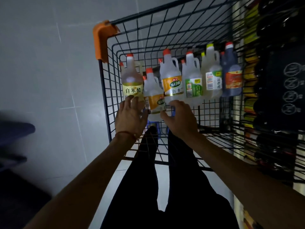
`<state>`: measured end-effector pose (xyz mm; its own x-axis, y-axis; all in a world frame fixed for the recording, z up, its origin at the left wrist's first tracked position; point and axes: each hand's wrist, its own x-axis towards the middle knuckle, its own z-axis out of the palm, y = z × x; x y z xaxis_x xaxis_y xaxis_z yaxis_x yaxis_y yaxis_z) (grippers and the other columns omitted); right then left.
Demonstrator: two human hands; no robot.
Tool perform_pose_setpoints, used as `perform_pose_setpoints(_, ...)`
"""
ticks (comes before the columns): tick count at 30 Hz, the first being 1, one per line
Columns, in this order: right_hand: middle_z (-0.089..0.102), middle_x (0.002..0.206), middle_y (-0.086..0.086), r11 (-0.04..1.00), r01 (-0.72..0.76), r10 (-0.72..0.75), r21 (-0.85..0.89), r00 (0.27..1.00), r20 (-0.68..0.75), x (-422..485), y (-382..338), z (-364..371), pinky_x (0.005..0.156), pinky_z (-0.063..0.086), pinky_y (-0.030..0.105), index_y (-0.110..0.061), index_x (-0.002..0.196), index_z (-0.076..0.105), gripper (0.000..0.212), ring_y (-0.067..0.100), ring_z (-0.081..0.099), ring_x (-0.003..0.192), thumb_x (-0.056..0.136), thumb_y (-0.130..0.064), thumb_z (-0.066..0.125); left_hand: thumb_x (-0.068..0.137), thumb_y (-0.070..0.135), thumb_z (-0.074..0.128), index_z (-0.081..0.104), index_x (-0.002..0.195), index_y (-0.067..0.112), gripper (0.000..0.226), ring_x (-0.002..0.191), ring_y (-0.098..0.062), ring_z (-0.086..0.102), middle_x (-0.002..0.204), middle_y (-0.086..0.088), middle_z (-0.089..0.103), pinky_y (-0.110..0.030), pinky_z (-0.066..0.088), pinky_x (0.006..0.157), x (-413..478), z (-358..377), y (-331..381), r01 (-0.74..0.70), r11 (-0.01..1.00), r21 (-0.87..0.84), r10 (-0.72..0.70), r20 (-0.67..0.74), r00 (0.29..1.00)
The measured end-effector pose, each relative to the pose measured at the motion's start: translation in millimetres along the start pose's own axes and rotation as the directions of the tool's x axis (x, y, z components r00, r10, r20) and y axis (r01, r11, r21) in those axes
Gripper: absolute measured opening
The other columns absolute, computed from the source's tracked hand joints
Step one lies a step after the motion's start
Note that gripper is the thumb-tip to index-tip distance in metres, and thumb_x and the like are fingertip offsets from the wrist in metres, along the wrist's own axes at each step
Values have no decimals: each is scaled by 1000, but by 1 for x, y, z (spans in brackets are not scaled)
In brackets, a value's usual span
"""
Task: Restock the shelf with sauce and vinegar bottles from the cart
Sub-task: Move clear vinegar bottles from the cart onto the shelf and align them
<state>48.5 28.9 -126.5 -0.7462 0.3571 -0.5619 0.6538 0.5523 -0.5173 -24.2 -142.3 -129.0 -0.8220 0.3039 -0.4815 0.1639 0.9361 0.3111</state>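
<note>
Vinegar bottles (172, 80), five clear in front plus one dark sauce bottle (231, 75), fill your cart (103, 42); left hand (130, 118) and right hand (180, 119) reach in, fingers spread, gripping nothing.

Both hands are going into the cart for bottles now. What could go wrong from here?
1. The bottles sit packed together. Lifting the yellow-label bottle with the left hand may knock the lower orange-label bottle beside it.
2. The right hand nears the base of the taller orange-label bottle, not its handle; a low grip on the smooth body could slip.
3. The light is dim and the labels look similar, so a wrong pick is possible.
</note>
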Motion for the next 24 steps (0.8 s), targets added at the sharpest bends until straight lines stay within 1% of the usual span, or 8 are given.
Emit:
perform_pose_setpoints(4,62,133,3,942,-260,211,212,951,226,22,4,32,92,45,32,-17,136,60,59,22,57,122,88,-48,75,98,37,57,45,141,10,52,130,-30,43,147,-10,44,-45,47,102,5,16,-6,-2,999,-45,1,-26,1000)
perform_pose_setpoints(8,69,130,0,770,-452,355,450,890,287,52,6,66,99,54,39,-20,138,63,91,23,65,118,58,-58,83,98,35,57,41,145,7,57,135,-31,42,150,-12,42,-42,42,112,9,26,-11,-6,998,-57,4,-42,999)
perform_pose_setpoints(10,70,128,-1,729,-474,360,494,879,313,60,6,75,91,56,32,-19,137,64,85,21,67,115,62,-50,91,98,36,55,40,146,7,57,138,-30,40,151,-13,41,-42,41,114,10,29,-12,-9,999,-40,7,-39,999)
perform_pose_setpoints(12,71,121,-2,713,-465,333,524,883,331,62,8,81,83,55,23,-19,133,66,66,17,67,108,74,-30,94,98,33,55,41,145,6,56,138,-30,39,150,-13,41,-42,41,114,10,30,-14,-18,1000,-22,17,-41,999)
perform_pose_setpoints(13,71,118,-3,715,-457,324,529,887,329,64,11,84,85,56,24,-22,128,67,61,16,68,107,74,-25,94,97,31,56,41,145,6,55,137,-31,40,150,-14,42,-42,42,113,10,31,-14,-20,1000,-21,19,-44,999)
perform_pose_setpoints(16,75,115,-3,730,-462,326,504,883,337,67,16,86,96,58,37,-29,116,70,55,17,70,108,68,-28,97,96,27,58,42,145,6,56,138,-31,40,150,-14,42,-41,40,113,10,30,-14,-22,1000,-22,21,-41,999)
perform_pose_setpoints(21,71,122,-4,761,-430,288,486,895,341,61,12,68,89,55,32,-23,131,66,62,16,68,108,76,-33,92,97,27,59,40,147,6,57,138,-32,39,151,-14,42,-42,41,112,9,28,-12,-26,1000,-14,26,-31,999)
perform_pose_setpoints(24,72,113,-7,797,-389,249,461,908,336,47,13,53,86,56,31,-29,121,67,50,13,69,103,77,-35,90,98,28,57,39,147,6,57,139,-32,39,151,-15,41,-44,42,113,8,28,-10,-16,1000,-13,16,-9,1000)
